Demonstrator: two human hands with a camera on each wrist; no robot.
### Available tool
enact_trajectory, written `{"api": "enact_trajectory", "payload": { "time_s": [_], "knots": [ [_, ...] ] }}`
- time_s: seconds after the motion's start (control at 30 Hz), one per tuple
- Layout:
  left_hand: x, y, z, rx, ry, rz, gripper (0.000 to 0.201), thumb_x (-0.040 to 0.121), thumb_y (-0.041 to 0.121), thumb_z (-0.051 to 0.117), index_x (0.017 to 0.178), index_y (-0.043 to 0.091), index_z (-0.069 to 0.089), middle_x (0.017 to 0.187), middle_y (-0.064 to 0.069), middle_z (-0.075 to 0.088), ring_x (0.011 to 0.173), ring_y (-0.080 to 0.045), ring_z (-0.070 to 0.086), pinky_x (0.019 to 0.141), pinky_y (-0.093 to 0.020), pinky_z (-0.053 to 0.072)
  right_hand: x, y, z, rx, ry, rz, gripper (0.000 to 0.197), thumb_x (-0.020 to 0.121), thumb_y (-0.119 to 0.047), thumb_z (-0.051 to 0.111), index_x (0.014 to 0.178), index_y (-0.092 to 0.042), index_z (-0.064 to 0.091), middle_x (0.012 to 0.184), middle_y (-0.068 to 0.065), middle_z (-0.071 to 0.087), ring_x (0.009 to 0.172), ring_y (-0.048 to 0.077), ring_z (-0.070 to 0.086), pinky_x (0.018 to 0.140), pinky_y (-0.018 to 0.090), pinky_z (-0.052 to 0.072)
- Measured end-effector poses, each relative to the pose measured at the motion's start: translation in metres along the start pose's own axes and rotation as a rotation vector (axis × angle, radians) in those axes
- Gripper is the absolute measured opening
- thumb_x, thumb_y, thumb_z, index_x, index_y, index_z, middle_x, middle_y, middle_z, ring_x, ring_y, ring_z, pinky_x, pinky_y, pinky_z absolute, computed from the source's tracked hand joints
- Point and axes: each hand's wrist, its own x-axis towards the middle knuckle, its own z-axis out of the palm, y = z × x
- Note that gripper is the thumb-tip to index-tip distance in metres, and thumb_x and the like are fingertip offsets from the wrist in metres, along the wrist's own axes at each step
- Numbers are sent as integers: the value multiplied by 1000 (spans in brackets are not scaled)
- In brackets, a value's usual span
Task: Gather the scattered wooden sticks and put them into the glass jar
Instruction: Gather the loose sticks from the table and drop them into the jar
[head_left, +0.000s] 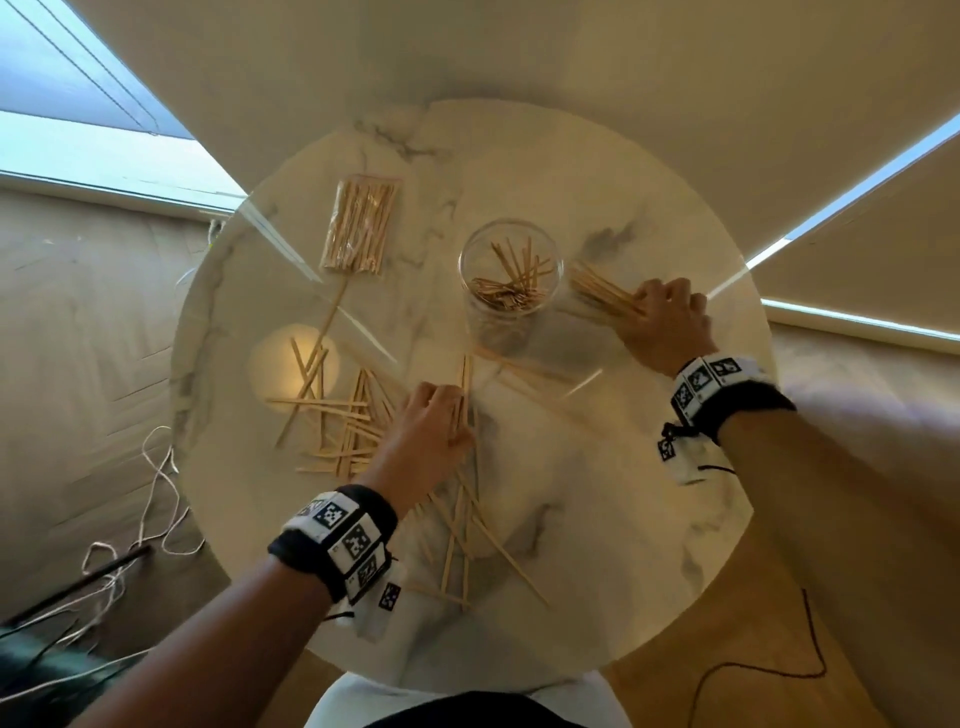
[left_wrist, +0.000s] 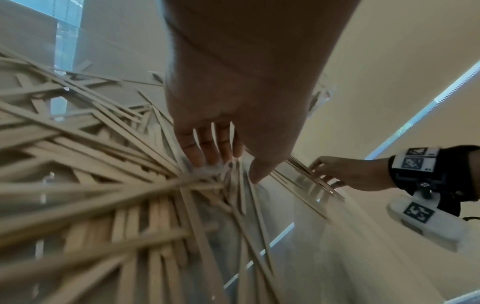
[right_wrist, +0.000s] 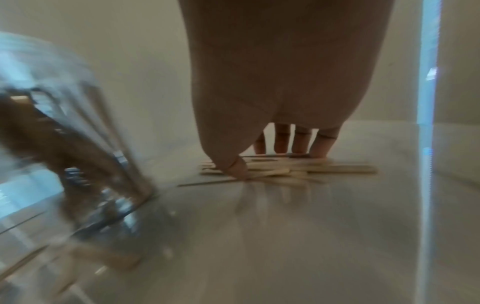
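A clear glass jar (head_left: 511, 270) stands upright near the table's middle with several wooden sticks in it; in the right wrist view the jar (right_wrist: 64, 133) is blurred at the left. Scattered sticks (head_left: 332, 415) lie left of centre and more sticks (head_left: 462, 545) lie near the front edge. My left hand (head_left: 457, 415) is down among them, fingers (left_wrist: 213, 148) and thumb closing on a few sticks (left_wrist: 233, 185). My right hand (head_left: 644, 306), right of the jar, pinches a bundle of sticks (head_left: 597, 288) lying on the table, with its thumb in front of the bundle (right_wrist: 337, 169) and its fingers (right_wrist: 298, 144) behind.
The round marble table (head_left: 623, 519) has a clear packet of sticks (head_left: 358, 226) at its back left. Cords (head_left: 145, 519) lie on the floor at the left, and a thin dark cable (head_left: 769, 670) trails at the lower right. Both wrists carry black bands with marker tags.
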Motion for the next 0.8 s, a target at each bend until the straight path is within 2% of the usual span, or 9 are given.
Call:
{"api": "enact_trajectory", "payload": {
  "time_s": [0.07,0.1,0.23,0.3,0.4,0.5,0.57,0.67,0.8],
  "knots": [
    [-2,13,16,-3,30,-18,52,90,28,68,138,20,52,129,-9,51,114,-36,57,98,-51,51,-21,-5,30,-50,-35,-55,53,87,-48,30,126,-19,51,122,12,46,111,35,45,90,47,42],
    [-2,22,23,-30,39,-33,52,90,28,67,139,19,52,131,-10,51,114,-36,57,99,-50,51,-33,-6,47,-53,-35,-88,56,85,-47,27,125,-17,51,119,14,48,108,36,46,85,45,41],
    [2,46,37,-98,-14,-37,50,97,30,63,144,24,48,136,-6,50,115,-28,58,102,-45,53,-82,-30,69,74,-77,-127,50,90,-53,38,116,-12,50,116,9,50,105,33,44,87,45,39],
    [2,47,36,-130,-20,0,45,100,26,58,144,26,46,135,-4,54,115,-24,59,103,-43,54,-89,-41,66,131,-61,-95,62,86,-63,41,117,-10,51,120,10,51,111,34,44,93,47,39],
    [-5,39,24,-231,63,-19,39,102,16,55,141,20,53,134,-3,57,119,-17,59,104,-33,53,-101,-64,67,144,-62,-7,93,72,-79,59,130,-7,43,130,12,42,123,37,40,100,50,39],
    [-16,19,11,-273,128,-25,34,102,16,54,136,20,58,131,-1,61,115,-14,61,98,-30,54,-122,-92,85,58,-49,5,113,61,-84,67,135,-5,36,130,12,38,120,37,40,99,49,40],
    [-23,4,5,-294,127,-42,33,102,14,55,134,21,58,129,2,62,111,-12,62,94,-28,55,-129,-104,99,44,5,17,97,69,-68,73,132,-4,37,129,13,40,119,37,43,96,48,40],
    [-31,-16,-4,-310,96,-18,31,102,12,55,129,26,59,126,5,61,110,-10,63,92,-28,57,-129,-115,105,66,58,73,67,77,-38,70,127,-3,42,127,16,46,118,38,46,93,47,42],
    [-35,-32,-14,-294,50,42,31,100,11,56,127,27,61,125,7,62,109,-10,62,94,-32,58,-124,-127,108,52,90,188,60,84,-29,71,130,-3,43,127,16,50,116,34,52,92,43,45]
  ]
}}
